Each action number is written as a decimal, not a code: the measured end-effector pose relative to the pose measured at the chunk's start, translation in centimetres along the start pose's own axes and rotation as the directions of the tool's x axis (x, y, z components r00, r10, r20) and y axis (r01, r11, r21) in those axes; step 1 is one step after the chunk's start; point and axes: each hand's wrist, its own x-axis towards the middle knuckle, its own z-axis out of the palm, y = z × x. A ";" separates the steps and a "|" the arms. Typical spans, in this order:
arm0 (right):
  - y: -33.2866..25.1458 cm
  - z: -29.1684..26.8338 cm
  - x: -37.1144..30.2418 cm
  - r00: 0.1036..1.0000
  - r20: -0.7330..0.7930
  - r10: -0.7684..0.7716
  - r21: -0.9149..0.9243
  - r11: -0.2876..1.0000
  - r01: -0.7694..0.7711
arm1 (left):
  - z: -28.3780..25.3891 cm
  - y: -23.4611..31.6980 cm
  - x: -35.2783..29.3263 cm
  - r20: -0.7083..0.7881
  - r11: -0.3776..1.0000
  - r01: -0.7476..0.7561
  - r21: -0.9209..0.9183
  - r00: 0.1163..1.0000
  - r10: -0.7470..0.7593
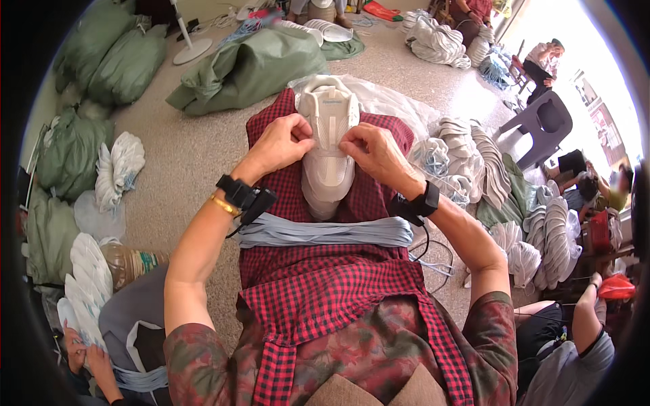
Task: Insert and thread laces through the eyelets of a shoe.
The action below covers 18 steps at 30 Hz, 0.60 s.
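Two hands frame one white shoe upper (330, 145), and we have it front and centre, lying over the red-and-black checked apron (298, 264), just beyond a bundle of pale blue laces (325, 232). At its left flank sits the left hand (281, 143), thumb and fingertips drawn together; at the other flank the right hand (380, 152) matches it, fingers curled, tips gathered by the edge. Are they pinching anything? We cannot tell (the fingertips themselves hide whatever lies between them). Now the handling: we judge this piece light, soft and bendy, with mesh that should give under a thumb, firmer perhaps around the toe (328, 177). It looks neither slippery nor easy to break, though such pale fabric could mark. We'd take hold at the side edges flanking the tongue (331, 103), right where both hands are, and leave the toe unsquashed. And its line? The long axis runs almost straight away from us, up between the two hands, with the rounded toe seemingly pointing back at us and the tongue's labelled end farthest off.
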 end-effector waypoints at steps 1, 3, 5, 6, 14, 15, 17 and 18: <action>0.1 0.2 0.0 1.000 -0.013 0.006 -0.012 1.000 -0.006 | 0.4 0.0 -0.1 -0.001 1.000 0.008 -0.006 1.000 -0.008; 0.1 0.3 -0.1 1.000 -0.025 0.013 -0.026 1.000 -0.014 | 0.8 0.3 -0.1 -0.022 0.997 0.052 0.059 0.998 -0.051; 0.0 0.4 -0.2 0.999 -0.037 -0.001 -0.008 1.000 0.001 | 0.9 0.4 0.0 -0.020 0.996 0.057 0.069 0.998 -0.056; 0.1 0.3 -0.2 0.999 -0.038 -0.001 -0.009 1.000 0.001 | 0.9 0.4 0.1 -0.019 0.995 0.058 0.082 0.998 -0.057; 0.7 0.5 -0.3 0.994 -0.092 -0.059 -0.144 0.989 0.045 | 1.0 0.0 0.3 -0.008 0.998 0.040 0.051 0.999 -0.040; 0.7 0.5 -0.2 0.994 -0.090 -0.060 -0.144 0.988 0.047 | 1.0 0.1 0.3 -0.013 0.997 0.044 0.059 0.999 -0.043; 0.8 0.7 -0.2 0.993 -0.102 -0.052 -0.100 0.994 0.042 | 1.1 0.1 0.4 0.005 0.998 0.068 0.007 0.998 -0.068; 0.9 0.5 -0.2 0.994 -0.096 -0.057 -0.099 0.994 0.047 | 1.1 0.2 0.4 0.026 0.995 0.092 -0.042 0.996 -0.091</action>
